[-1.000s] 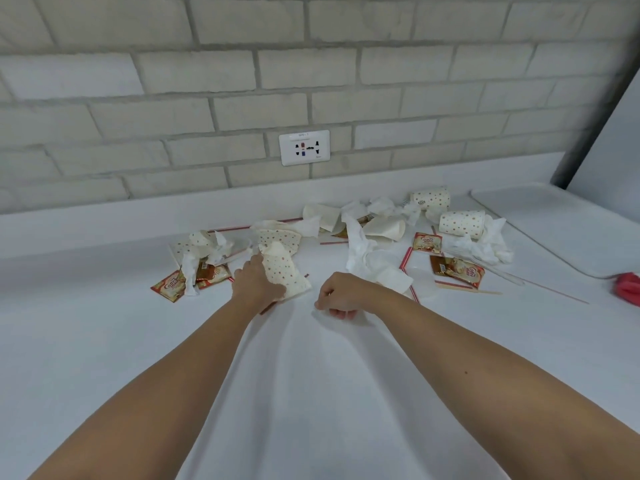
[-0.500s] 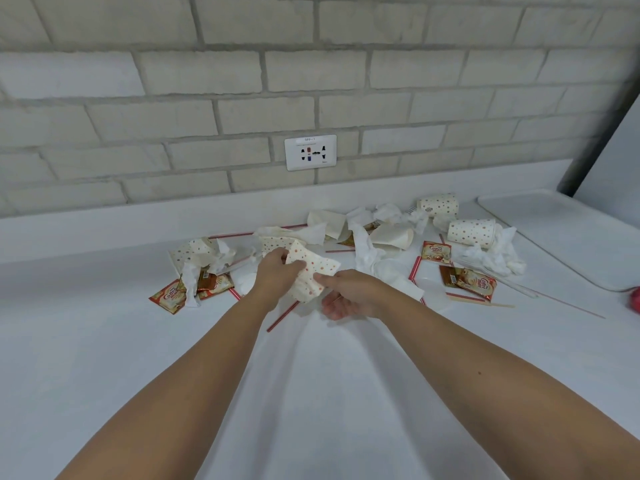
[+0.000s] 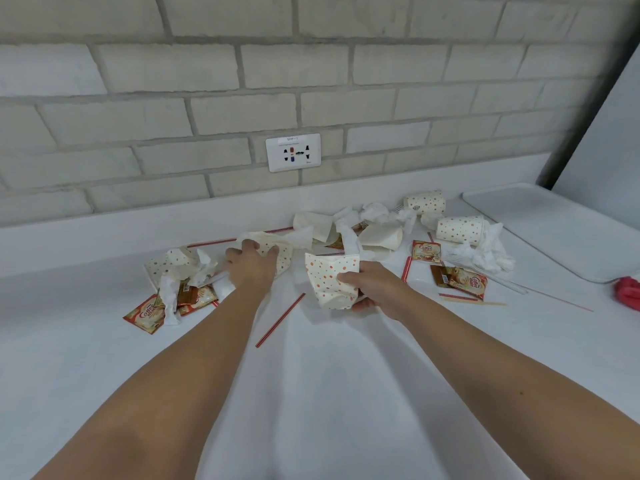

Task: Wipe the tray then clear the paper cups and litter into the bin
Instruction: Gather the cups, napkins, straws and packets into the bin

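Step in hand, by my reading: clearing the cups. I cannot tell whether the wipe is done. The white plastic tray (image 3: pixel 554 233) lies at the far right of the white worktop (image 3: pixel 69 341), with a red cloth (image 3: pixel 628 292) just beside its near edge.

The right hand (image 3: pixel 375 289) holds a crushed white paper cup with orange dots (image 3: pixel 329 278), mouth up, at or just above the worktop. Its fingers are clamped round the lower wall and the thumb presses into the front.

The left hand (image 3: pixel 251 263) reaches forward onto a second dotted paper cup (image 3: pixel 282 254), which lies flattened on its side among tissue. The fingers are curled over its upper edge, which looks like a grip.

Litter on the worktop:
- a third dotted cup (image 3: pixel 459 230) on its side near the tray
- a fourth dotted cup (image 3: pixel 426 202) behind it
- crumpled white tissues (image 3: pixel 481 256)
- red-and-brown creamer sachets (image 3: pixel 145 313)
- a red-striped stirrer stick (image 3: pixel 280 320) lying loose between the forearms

The bin is not in view.

Judgement: clearing is at an early stage, with most of the litter untouched. The next move calls for lifting the second cup free of the tissue and stacking it with the one in the right hand. The load then goes to the bin, wherever it stands. Crushed cups may not nest cleanly, and loose tissue may drag along.
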`<state>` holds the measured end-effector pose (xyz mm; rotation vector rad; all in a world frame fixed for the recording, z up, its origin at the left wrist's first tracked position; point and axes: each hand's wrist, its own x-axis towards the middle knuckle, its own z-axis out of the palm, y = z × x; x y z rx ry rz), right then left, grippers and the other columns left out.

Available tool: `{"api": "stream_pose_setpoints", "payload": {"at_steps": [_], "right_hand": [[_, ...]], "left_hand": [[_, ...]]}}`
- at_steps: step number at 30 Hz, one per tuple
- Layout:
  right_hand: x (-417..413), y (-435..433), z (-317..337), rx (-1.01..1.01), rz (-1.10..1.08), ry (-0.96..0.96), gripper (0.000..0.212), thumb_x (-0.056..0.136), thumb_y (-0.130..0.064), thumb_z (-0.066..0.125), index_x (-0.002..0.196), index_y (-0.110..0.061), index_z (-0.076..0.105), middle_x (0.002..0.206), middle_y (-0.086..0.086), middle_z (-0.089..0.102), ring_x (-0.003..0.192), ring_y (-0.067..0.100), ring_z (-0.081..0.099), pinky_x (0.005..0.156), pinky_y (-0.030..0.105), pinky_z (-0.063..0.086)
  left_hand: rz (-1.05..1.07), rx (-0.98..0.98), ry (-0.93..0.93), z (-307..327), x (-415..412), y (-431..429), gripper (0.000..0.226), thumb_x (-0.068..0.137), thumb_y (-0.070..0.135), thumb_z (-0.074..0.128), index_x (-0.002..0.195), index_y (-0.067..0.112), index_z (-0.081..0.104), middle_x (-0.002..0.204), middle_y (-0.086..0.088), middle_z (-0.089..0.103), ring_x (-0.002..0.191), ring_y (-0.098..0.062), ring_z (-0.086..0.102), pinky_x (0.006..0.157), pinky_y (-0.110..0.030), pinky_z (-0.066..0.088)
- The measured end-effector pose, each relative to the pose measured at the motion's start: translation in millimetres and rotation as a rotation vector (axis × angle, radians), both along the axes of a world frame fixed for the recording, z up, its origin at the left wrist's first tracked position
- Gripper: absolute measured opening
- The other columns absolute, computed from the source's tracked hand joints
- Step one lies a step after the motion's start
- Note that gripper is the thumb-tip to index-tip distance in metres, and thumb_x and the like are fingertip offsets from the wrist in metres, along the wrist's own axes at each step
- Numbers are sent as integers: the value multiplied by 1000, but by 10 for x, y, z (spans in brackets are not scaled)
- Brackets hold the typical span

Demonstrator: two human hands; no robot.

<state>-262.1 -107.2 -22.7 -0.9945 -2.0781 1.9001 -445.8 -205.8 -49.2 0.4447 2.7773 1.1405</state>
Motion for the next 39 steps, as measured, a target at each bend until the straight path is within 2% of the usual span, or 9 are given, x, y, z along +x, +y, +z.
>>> {"api": "stream_pose_setpoints", "payload": {"at_steps": [4,12,17,20,25,29,33,36,39], "right_hand": [[32,44,-25,18,-13,-16,25,93,-14,53,118,-19,57,99,2,65,78,14,62,55,24,51],[85,60,-33,106,-8,-64,20,92,-17,54,111,-21,57,111,6,66,93,25,64,64,28,52],[152,79,26,109,-40,-46,22,90,-16,56,112,-17,59,115,9,66,103,30,64,77,38,54],[210,85,61,112,-45,-38,27,90,-16,56,117,-16,59,116,7,65,103,27,64,81,40,55],[396,85,149,82,-98,-9,29,92,-14,53,121,-14,57,106,6,64,86,22,63,63,30,54],[691,171,167,83,-197,-8,29,91,-17,53,120,-12,53,108,8,63,80,17,60,59,29,50],[1120,322,221,93,-313,22,36,89,-13,51,125,-11,49,111,8,61,86,20,59,57,29,50],[1433,416,288,92,-359,44,36,90,-12,51,125,-14,46,117,9,59,83,20,60,42,22,51],[1833,518,325,121,-421,43,34,89,-11,52,123,-13,46,118,9,59,83,20,61,45,25,52]], "left_hand": [[-68,-160,-83,-44,-35,60,61,84,53,56,133,19,39,133,-17,32,124,-36,35,99,-44,35],[-76,-314,-123,-113,-118,124,50,85,38,56,128,14,47,135,-16,42,126,-33,38,101,-41,33],[-127,-25,-145,-107,-129,114,54,79,26,64,128,7,50,131,-18,45,119,-32,47,97,-39,45],[-125,94,-97,-36,-60,101,54,79,24,64,127,7,48,128,-18,47,112,-32,51,86,-33,44],[-136,205,-66,122,192,132,46,82,19,62,122,10,42,125,-18,44,91,-27,48,74,-31,39],[-182,304,-26,267,526,267,46,82,19,63,122,6,42,124,-20,47,99,-32,52,78,-31,42],[-306,356,-9,422,1028,493,43,83,19,62,119,8,43,120,-18,49,89,-24,48,73,-28,36],[-398,374,-3,513,1411,659,43,83,18,62,120,10,42,122,-13,47,96,-22,46,76,-27,35],[-505,389,4,569,1859,863,45,83,16,62,123,11,41,125,-11,47,105,-23,46,79,-25,34]]}}
